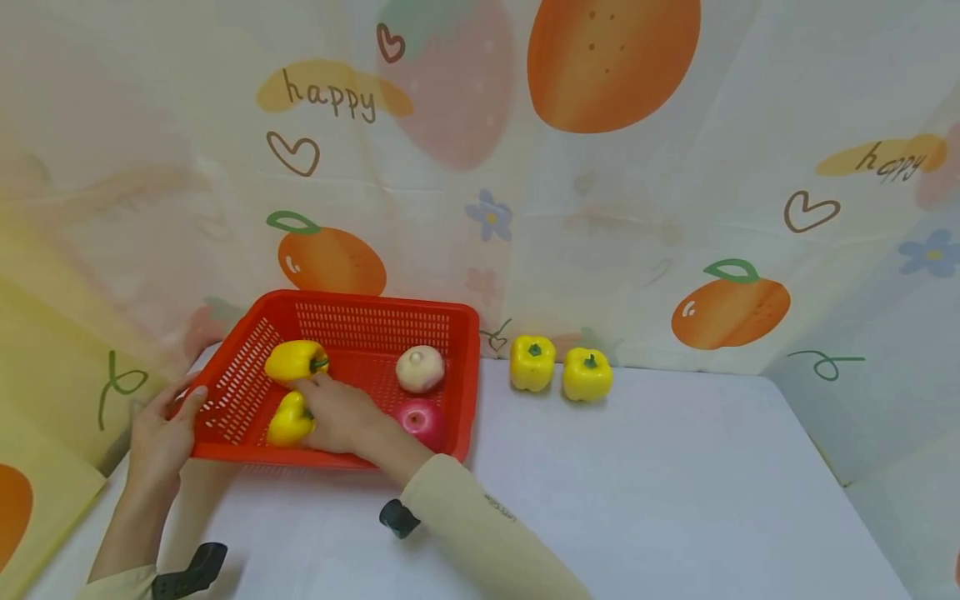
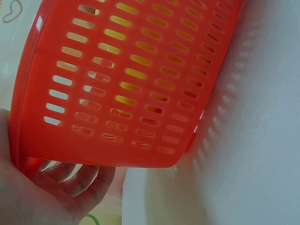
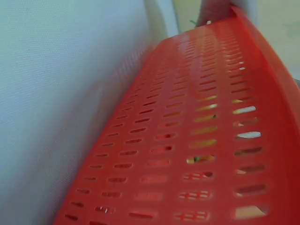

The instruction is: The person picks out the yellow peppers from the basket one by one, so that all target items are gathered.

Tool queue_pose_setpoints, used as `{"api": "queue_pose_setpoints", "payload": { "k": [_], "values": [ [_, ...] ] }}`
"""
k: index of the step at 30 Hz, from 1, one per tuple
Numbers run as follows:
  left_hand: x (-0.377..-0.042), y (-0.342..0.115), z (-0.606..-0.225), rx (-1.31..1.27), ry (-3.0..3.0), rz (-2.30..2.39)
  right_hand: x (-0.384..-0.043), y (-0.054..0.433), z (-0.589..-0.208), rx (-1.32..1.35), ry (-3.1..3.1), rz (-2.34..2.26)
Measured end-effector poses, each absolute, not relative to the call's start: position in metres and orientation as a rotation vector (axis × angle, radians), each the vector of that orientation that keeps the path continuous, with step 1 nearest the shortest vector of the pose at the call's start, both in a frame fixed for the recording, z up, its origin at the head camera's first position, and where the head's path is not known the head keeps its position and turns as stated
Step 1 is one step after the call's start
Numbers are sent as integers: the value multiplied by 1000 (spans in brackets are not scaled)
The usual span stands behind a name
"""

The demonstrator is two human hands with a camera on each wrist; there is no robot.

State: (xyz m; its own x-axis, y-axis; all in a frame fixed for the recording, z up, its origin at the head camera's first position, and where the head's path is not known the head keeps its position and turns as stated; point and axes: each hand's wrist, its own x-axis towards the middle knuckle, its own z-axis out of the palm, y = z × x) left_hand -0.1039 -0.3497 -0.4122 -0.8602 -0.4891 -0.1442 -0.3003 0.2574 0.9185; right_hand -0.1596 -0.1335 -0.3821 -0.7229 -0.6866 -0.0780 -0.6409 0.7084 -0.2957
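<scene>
In the head view my left hand (image 1: 161, 429) grips the left end of a red plastic basket (image 1: 375, 310) by its rim. The left wrist view shows that hand's fingers (image 2: 84, 185) curled below the rim. My right hand (image 1: 341, 414) reaches inside, its fingers and thumb around the stem side of a yellow bell pepper (image 1: 288, 423). Another yellow bell pepper (image 1: 292, 362) lies just behind, against the fingertips. To the right in the basket are a cream-coloured round thing with a knob on top (image 1: 420, 369) and a pinkish-red round one (image 1: 422, 421), partly behind my forearm.
Two more yellow bell peppers, one (image 1: 532, 363) beside the other (image 1: 587, 374), stand on the white table (image 1: 637, 492) right of the basket. A printed cloth (image 1: 600, 208) hangs along the table's back edge. Dark wrist cameras sit on both arms.
</scene>
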Motion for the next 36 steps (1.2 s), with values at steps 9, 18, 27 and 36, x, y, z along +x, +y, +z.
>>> {"api": "queue_pose_setpoints", "payload": {
  "k": [9, 18, 27, 36],
  "values": [
    [-103, -350, -411, 754, -2323, -1703, -156, -106, -377, -1055, 2764, -588],
    [-103, -352, -412, 764, -2335, -1653, -163, -81, -361, -1075, 2765, -720],
    [-105, -352, -412, 752, -2374, -1610, -164, -57, -345, -1048, 2776, -790],
    [-103, -350, -411, 733, -2280, -1698, -163, -26, -333, -984, 2801, -910]
  ]
}}
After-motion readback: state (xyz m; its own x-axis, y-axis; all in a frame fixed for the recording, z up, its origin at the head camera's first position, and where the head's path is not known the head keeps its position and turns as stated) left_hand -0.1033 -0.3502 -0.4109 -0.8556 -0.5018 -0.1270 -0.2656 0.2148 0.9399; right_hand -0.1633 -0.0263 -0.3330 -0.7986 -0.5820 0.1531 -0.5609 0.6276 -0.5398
